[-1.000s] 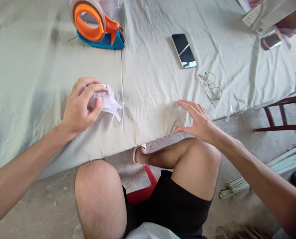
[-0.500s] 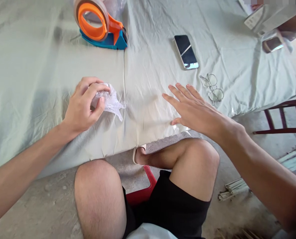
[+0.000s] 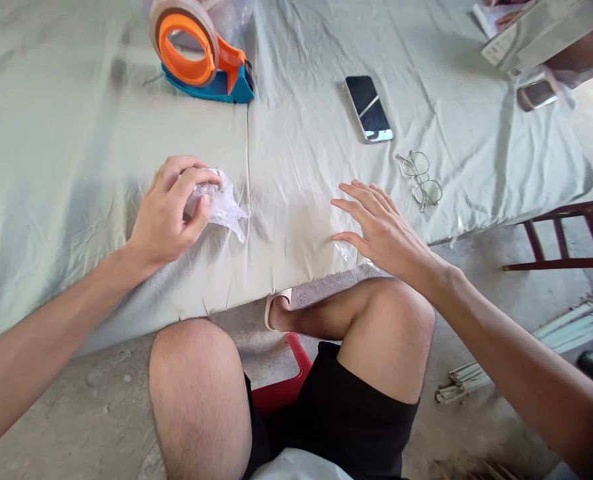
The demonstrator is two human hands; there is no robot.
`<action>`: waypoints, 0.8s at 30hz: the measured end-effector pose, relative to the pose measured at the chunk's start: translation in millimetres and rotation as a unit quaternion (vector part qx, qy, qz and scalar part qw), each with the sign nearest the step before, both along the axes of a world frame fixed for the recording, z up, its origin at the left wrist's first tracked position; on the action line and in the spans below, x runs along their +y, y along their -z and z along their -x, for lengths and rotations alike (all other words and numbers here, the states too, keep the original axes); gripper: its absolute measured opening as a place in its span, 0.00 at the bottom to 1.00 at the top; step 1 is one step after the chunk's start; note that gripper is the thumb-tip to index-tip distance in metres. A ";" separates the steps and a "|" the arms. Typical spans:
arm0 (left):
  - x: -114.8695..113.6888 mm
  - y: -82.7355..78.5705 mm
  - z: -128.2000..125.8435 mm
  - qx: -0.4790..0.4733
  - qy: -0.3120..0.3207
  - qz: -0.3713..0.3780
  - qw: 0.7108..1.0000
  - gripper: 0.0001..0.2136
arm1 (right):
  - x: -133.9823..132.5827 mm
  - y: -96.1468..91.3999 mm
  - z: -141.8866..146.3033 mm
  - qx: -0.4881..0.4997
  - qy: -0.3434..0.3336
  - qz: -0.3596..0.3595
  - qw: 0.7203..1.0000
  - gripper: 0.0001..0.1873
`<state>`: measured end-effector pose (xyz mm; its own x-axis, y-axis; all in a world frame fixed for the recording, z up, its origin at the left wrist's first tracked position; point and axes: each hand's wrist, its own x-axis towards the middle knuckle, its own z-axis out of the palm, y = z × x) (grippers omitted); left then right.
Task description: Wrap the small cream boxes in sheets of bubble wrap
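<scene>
My left hand [image 3: 169, 210] is closed around a crumpled piece of clear plastic wrap [image 3: 222, 205], gripped between thumb and fingers over the cloth-covered table [image 3: 291, 180]. Loose ends of the plastic stick out to the right of the thumb. What may lie inside it is hidden by my fingers. Over the table's near edge, my right hand [image 3: 371, 220] is open, palm down, fingers spread and holding nothing. A small bit of clear film [image 3: 344, 251] shows just below its thumb. Eyeglasses [image 3: 420, 179] lie beyond my right hand.
An orange and blue tape dispenser [image 3: 224, 83] stands at the back left, with a clear plastic bag [image 3: 231, 17] behind it. A phone [image 3: 369, 109] lies right of centre. At the far right are a box [image 3: 536, 40] and a wooden chair [image 3: 566, 233].
My right hand has drawn slightly down, its fingers more curved, uncovering the bit of film near the table edge. My left hand keeps its grip on the plastic wrap. The view has shifted slightly.
</scene>
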<state>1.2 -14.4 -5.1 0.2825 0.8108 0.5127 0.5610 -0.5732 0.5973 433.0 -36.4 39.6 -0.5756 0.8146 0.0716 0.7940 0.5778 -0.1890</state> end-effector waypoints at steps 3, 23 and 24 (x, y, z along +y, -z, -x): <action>-0.1 -0.2 0.3 0.007 0.000 -0.003 1.000 0.15 | -15.5 2.3 -2.7 0.052 0.027 -0.034 0.998 0.27; -0.6 -3.2 -3.6 0.060 -0.027 -0.028 0.997 0.14 | -87.1 12.1 -15.5 -0.022 0.104 -0.011 0.994 0.51; -0.5 -3.0 -3.5 0.056 -0.022 -0.028 0.998 0.14 | -89.1 6.9 -9.1 -0.015 0.094 -0.012 0.995 0.50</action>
